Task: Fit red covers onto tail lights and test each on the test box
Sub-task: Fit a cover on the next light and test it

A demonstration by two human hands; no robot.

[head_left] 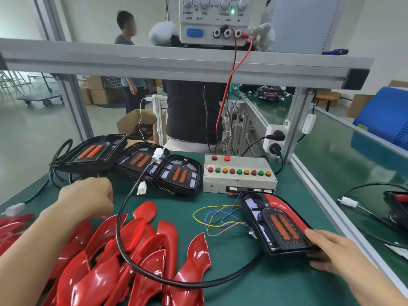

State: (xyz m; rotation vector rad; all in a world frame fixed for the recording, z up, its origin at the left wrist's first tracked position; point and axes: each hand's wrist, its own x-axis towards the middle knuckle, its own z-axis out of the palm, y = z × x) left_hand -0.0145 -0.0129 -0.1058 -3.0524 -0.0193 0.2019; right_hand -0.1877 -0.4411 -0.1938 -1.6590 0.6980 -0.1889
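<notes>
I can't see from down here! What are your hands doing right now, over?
Right hand grips the covered tail light. Left hand curled above the red covers, grip unclear. Black cable loops across the pile. Test box behind.

Bright, even indoor light; wide-angle bending at edges, slight motion blur.

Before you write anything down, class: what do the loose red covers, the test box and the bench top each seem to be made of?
Red covers: glossy moulded plastic, probably translucent; bright highlights along thin curved edges.
Test box: looks like painted sheet metal, off-white and matt, with sharp folded edges and scuffs; could be plastic.
Bench top: green matt mat, likely rubber or vinyl; flat with no sharp reflections.
</notes>
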